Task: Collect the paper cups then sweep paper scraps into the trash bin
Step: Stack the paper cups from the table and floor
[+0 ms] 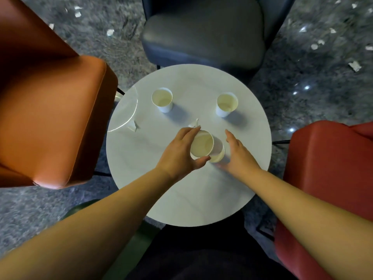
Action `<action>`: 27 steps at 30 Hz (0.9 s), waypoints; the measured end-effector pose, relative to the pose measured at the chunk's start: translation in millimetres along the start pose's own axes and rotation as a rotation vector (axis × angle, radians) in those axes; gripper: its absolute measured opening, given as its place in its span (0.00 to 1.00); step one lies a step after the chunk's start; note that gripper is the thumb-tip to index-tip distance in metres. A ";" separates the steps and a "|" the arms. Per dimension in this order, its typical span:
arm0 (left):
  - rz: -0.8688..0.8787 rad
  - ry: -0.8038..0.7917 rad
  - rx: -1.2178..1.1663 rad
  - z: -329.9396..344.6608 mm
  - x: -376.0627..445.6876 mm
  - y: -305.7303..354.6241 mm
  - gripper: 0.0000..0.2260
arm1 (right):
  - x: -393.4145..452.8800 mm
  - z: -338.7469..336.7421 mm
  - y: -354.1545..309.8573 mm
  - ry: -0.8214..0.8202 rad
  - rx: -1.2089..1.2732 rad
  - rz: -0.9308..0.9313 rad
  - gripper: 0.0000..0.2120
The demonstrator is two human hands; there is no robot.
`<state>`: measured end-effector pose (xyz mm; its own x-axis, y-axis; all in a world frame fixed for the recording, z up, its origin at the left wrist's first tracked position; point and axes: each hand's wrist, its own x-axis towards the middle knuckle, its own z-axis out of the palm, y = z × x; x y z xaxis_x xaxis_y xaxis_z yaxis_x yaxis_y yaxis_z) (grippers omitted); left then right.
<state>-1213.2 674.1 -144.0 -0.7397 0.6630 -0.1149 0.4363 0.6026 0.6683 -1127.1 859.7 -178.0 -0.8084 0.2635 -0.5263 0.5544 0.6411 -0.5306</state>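
On the round white table (pixel 181 199) my left hand (pixel 179 152) grips a white paper cup (pixel 201 146), tilted and partly set into another cup (pixel 219 156) below it. My right hand (pixel 239 153) rests open just right of that lower cup, fingers spread, close to it. Two more empty paper cups stand upright farther back, one at the left (pixel 162 99) and one at the right (pixel 226 104). Paper scraps lie on the table at the left (pixel 133 126) and near my left fingertips (pixel 194 123). No trash bin is in view.
An orange armchair (pixel 50 118) stands left of the table, a dark grey chair (pixel 203 31) behind it and a red chair (pixel 331 178) at the right. White paper scraps (pixel 354 66) are scattered over the grey carpet at the back left (pixel 110 32) and right.
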 end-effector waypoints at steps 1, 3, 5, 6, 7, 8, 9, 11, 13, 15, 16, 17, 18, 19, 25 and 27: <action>0.010 -0.027 0.049 5.7 3.2 0.4 0.39 | -0.8 0.0 2.4 0.001 0.007 0.008 0.51; 0.034 -0.087 0.152 18.3 9.5 -0.8 0.39 | -1.7 0.5 7.4 -0.004 0.010 0.024 0.52; 0.046 -0.160 0.235 30.1 15.7 -2.8 0.39 | -1.9 2.0 11.0 -0.004 0.016 0.037 0.54; 0.046 -0.192 0.266 35.8 19.2 -3.8 0.39 | -1.8 2.9 12.7 -0.004 0.017 0.043 0.54; 0.039 -0.220 0.290 40.9 22.4 -4.7 0.39 | -1.4 4.2 14.2 -0.006 0.018 0.045 0.54; 0.025 -0.244 0.304 45.1 24.6 -5.3 0.39 | -1.1 5.2 15.6 -0.013 0.022 0.046 0.54; 0.008 -0.263 0.304 48.4 26.1 -5.9 0.39 | -0.6 6.1 16.5 -0.019 0.031 0.043 0.55; -0.019 -0.267 0.255 50.8 26.1 -8.2 0.39 | 0.0 7.5 16.3 -0.027 0.058 0.033 0.55; -0.038 -0.211 0.185 44.9 26.4 -11.3 0.36 | 2.3 6.8 15.6 -0.028 0.073 0.021 0.55; -0.054 -0.097 0.154 30.2 28.2 -18.1 0.31 | 4.6 6.2 13.7 -0.040 0.069 -0.016 0.55; -0.071 -0.026 0.155 20.5 30.9 -23.9 0.29 | 6.1 5.8 12.2 -0.050 0.062 -0.039 0.54; -0.106 0.048 0.159 9.6 34.7 -31.5 0.28 | 8.3 6.2 9.7 -0.059 0.051 -0.062 0.53; -0.153 0.113 0.167 -1.9 39.7 -39.9 0.27 | 11.1 6.8 6.8 -0.063 0.038 -0.083 0.53; -0.206 0.162 0.182 -11.9 45.6 -48.3 0.27 | 13.4 7.5 4.4 -0.064 0.024 -0.099 0.52; -0.385 0.213 0.272 -47.3 97.8 -93.6 0.36 | 27.7 13.6 -1.2 -0.054 -0.059 -0.114 0.43; -0.372 0.143 0.310 -49.6 117.5 -107.6 0.40 | 30.4 16.1 0.7 -0.031 -0.037 -0.097 0.43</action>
<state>-1372.5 665.2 -192.9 -0.9272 0.3240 -0.1877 0.2453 0.9044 0.3492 -1148.1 856.5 -205.1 -0.8510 0.1766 -0.4946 0.4659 0.6887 -0.5556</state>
